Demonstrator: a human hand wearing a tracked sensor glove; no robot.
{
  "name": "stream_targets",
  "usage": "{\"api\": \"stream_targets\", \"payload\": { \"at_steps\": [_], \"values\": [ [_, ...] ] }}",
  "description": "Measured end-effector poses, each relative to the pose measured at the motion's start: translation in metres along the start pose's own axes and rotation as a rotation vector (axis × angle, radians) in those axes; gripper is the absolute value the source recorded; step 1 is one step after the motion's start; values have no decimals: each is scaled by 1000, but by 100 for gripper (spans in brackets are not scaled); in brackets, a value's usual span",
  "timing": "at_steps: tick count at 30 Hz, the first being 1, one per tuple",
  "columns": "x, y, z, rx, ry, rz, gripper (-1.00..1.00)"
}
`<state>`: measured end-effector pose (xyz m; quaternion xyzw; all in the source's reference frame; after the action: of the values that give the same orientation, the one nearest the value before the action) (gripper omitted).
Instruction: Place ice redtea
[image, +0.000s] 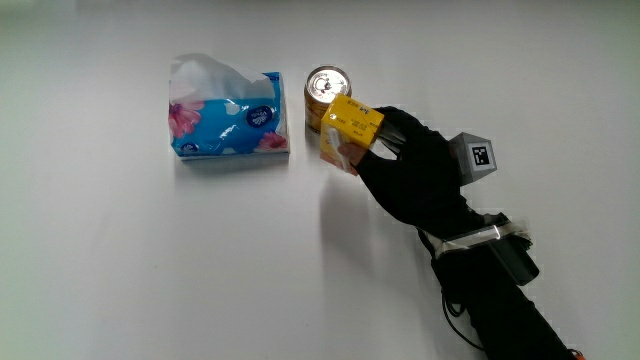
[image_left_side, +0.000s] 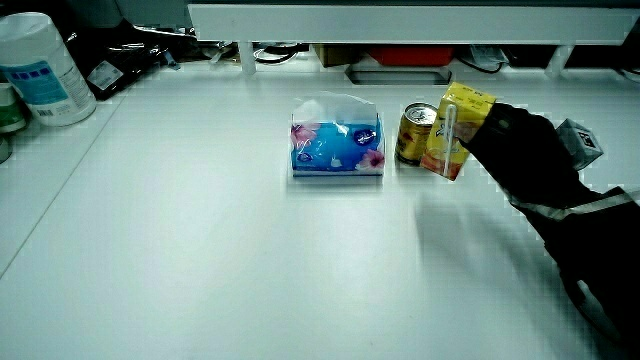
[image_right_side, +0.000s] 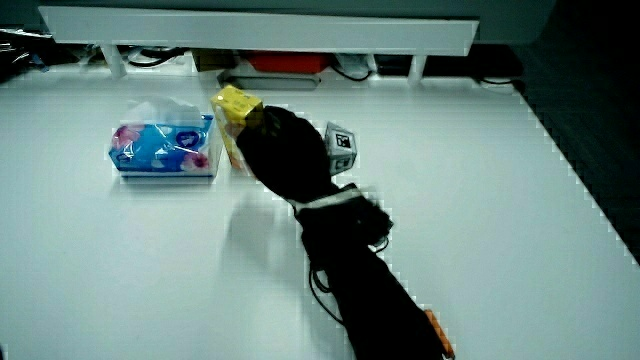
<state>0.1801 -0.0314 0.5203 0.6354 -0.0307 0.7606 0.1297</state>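
Observation:
The ice red tea is a yellow drink carton (image: 349, 128) with a straw on its side, standing beside a gold can (image: 326, 92). The gloved hand (image: 415, 165) is wrapped around the carton, its fingers curled on the carton's top and side. In both side views the carton (image_left_side: 457, 130) (image_right_side: 236, 112) stands upright with its base at or just above the table, touching or nearly touching the can (image_left_side: 417, 132). The hand (image_left_side: 520, 150) (image_right_side: 285, 150) covers the carton's side nearest the person. The forearm runs back toward the person.
A blue tissue pack (image: 228, 120) with pink flowers lies beside the can. A white wipes canister (image_left_side: 38, 68) stands at the table's edge near the low partition (image_left_side: 400, 20). The patterned cube (image: 476, 156) sits on the back of the hand.

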Motion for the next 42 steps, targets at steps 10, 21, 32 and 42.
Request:
{"api": "stream_targets", "payload": {
  "at_steps": [10,21,32,42],
  "values": [
    [33,-7,19,118,-7,-82,0],
    [63,-16,24,177,43,-124,0],
    [69,-17,25,188,55,-151,-5],
    [62,-24,22,183,47,-149,-55]
  ]
}}
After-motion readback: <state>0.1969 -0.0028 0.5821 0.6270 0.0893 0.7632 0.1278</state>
